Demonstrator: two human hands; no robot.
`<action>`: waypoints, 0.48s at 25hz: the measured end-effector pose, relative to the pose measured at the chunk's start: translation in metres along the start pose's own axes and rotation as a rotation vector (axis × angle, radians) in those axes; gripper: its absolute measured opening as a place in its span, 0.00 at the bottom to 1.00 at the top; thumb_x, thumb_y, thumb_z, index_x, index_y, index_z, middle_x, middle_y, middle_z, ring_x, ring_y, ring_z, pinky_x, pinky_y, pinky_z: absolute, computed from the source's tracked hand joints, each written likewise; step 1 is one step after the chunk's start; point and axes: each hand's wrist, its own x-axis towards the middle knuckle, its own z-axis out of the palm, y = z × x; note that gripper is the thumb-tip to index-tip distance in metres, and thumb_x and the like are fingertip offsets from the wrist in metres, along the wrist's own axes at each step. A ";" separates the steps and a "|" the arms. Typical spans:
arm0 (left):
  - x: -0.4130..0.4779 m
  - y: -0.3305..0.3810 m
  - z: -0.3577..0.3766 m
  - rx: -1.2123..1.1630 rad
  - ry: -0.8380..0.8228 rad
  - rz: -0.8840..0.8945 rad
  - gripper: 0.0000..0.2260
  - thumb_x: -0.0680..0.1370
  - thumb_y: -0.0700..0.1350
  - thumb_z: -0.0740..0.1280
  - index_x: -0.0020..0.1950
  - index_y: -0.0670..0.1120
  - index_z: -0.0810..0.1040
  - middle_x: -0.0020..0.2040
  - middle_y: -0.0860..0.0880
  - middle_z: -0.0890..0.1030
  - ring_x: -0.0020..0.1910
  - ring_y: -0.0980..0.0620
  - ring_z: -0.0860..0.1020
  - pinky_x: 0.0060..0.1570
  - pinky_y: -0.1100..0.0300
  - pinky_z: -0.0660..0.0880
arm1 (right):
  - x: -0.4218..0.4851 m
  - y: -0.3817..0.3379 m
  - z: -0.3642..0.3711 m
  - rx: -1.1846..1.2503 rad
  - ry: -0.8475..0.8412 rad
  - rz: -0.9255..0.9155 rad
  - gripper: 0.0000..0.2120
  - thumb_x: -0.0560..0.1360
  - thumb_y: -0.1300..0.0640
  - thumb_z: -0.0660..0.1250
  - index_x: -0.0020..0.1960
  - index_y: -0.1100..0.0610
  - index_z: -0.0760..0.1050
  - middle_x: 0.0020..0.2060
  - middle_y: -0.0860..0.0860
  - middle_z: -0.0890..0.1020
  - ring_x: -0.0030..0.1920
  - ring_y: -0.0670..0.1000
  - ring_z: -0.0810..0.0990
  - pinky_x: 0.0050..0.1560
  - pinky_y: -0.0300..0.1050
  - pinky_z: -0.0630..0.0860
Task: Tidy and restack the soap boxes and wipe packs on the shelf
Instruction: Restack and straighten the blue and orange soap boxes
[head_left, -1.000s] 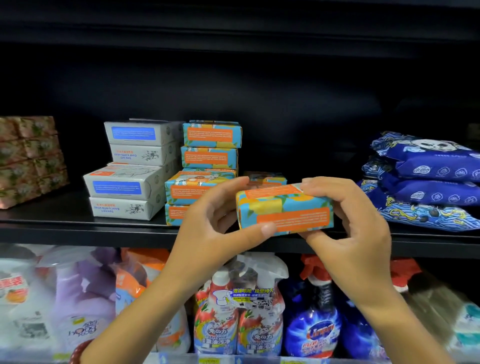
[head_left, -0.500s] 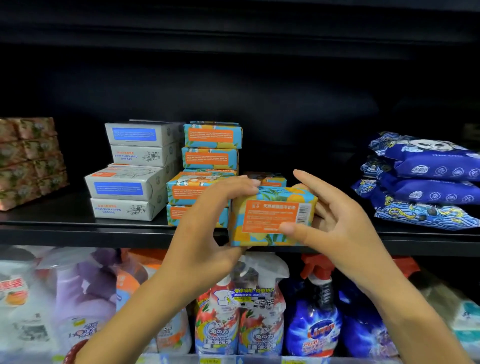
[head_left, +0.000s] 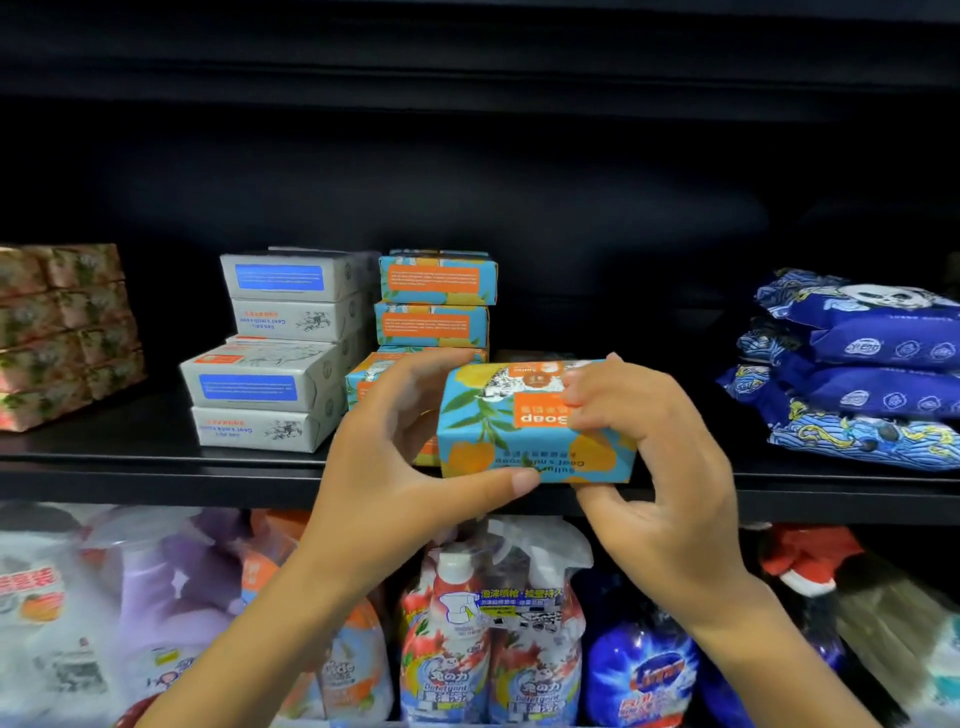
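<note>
Rotated since the frame half a second back, the soap box (head_left: 530, 421) now presents its leaf-and-fruit front instead of the orange barcode panel. The word "Soap" reads upside down. The box is off the shelf (head_left: 156, 467), held in the air just in front of its edge and before the blue-and-orange stack (head_left: 436, 301).

Step in hand, as judged: orienting the box before restacking it. The stacked boxes face outward with their orange text panels, so the held box likely needs a further turn to match. It should then go down square on the lower column beside the tall one, edges flush, without nudging the grey-white boxes (head_left: 270, 364) to the left. Both hands should keep support until the box sits flat.

Left hand (head_left: 395, 457): grasping the box, thumb under the lower front edge, fingers curled over the left end.

Right hand (head_left: 660, 467): grasping the box, fingers bent over the upper right corner, thumb beneath.

Wipe packs (head_left: 862, 374) lie piled well apart at the right, untouched.
</note>
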 end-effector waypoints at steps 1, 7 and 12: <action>0.000 0.001 -0.002 -0.004 0.016 0.009 0.31 0.56 0.47 0.80 0.58 0.52 0.76 0.55 0.52 0.82 0.54 0.52 0.81 0.51 0.57 0.78 | -0.001 0.001 0.001 -0.008 -0.019 -0.008 0.21 0.64 0.73 0.69 0.52 0.58 0.69 0.52 0.51 0.75 0.58 0.49 0.74 0.62 0.42 0.70; 0.019 0.010 -0.032 0.144 0.180 0.053 0.30 0.58 0.52 0.79 0.58 0.54 0.76 0.52 0.53 0.83 0.50 0.55 0.82 0.45 0.64 0.78 | -0.010 0.017 -0.001 -0.100 -0.121 0.164 0.16 0.70 0.58 0.71 0.57 0.58 0.74 0.55 0.48 0.75 0.59 0.46 0.74 0.60 0.37 0.70; 0.038 0.000 -0.043 0.289 0.254 0.003 0.32 0.58 0.56 0.80 0.59 0.54 0.75 0.48 0.56 0.84 0.47 0.59 0.82 0.45 0.63 0.80 | -0.027 0.029 0.003 -0.237 -0.428 0.375 0.15 0.71 0.49 0.71 0.55 0.53 0.77 0.54 0.43 0.76 0.57 0.42 0.73 0.54 0.34 0.70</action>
